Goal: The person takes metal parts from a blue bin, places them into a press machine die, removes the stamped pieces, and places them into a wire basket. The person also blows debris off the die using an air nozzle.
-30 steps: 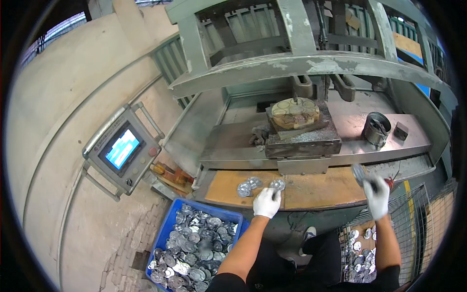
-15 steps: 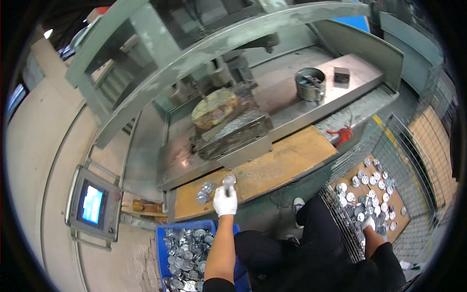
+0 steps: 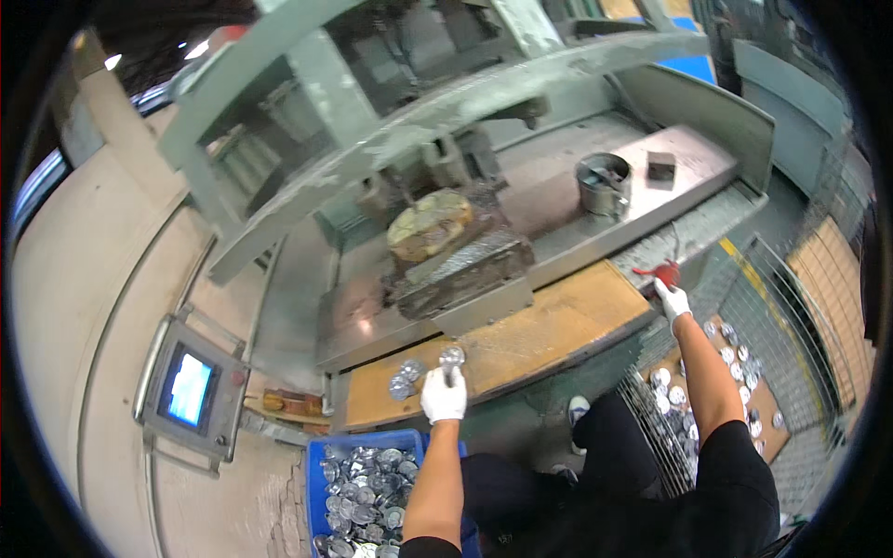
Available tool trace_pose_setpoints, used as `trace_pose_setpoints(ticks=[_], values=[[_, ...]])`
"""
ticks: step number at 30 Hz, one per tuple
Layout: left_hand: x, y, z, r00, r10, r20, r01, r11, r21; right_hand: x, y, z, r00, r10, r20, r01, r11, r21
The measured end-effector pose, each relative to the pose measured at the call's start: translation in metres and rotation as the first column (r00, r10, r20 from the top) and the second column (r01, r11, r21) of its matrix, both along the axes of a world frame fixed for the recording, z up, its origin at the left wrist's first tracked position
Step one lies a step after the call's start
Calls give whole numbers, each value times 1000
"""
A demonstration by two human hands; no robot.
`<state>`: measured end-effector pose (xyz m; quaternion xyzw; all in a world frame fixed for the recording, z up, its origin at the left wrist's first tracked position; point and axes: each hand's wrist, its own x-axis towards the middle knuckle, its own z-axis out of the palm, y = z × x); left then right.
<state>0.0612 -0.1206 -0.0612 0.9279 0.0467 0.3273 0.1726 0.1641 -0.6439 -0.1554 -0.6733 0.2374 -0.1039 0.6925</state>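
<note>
My left hand (image 3: 444, 397), in a white glove, grips a shiny round metal part (image 3: 452, 356) over the yellowish board (image 3: 549, 321) at the bench front. A few more round metal pieces (image 3: 406, 379) lie on the board just left of it. My right hand (image 3: 673, 304), also white-gloved, reaches up to a red tool (image 3: 667, 272) that hangs by the bench's right end on a thin line. Its fingertips meet the tool's lower side; whether they close round it is not clear. Below the left forearm stands a blue crate (image 3: 314, 493) full of similar metal pieces.
A press-like machine frame (image 3: 446, 88) arches over a block fixture (image 3: 465, 270) with a yellowish lump (image 3: 430, 225) on it. A metal can (image 3: 603, 191) and a dark block (image 3: 661, 167) sit behind. At right is a wire cage (image 3: 772, 307); at left, a control panel (image 3: 189, 395).
My right hand has left the metal pieces in the wire cage and moved up to the red tool. The left hand still holds its metal part over the board. The view has shifted slightly.
</note>
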Motion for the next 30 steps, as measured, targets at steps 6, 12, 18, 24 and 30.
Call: trace_pose_setpoints(ticks=[6, 12, 18, 24, 30], values=[[-4, -6, 3, 998, 30, -60, -33, 999, -40, 12, -10, 0, 974, -225, -32, 194, 894, -405], [-2, -10, 3, 994, 43, -100, -44, 999, -6, -59, 27, 96, 815, -254, 520, 353, 930, -100], [-1, -10, 5, 990, 68, -126, -73, 997, -30, -130, 176, 195, 759, 420, 498, -208, 881, -425], [-2, -14, 8, 993, 44, -113, -50, 998, -48, -118, 265, 239, 792, 557, 250, -218, 640, -737], [-5, -14, 9, 991, 69, -116, -74, 996, -45, -106, 286, 240, 817, 542, 197, -240, 630, -738]])
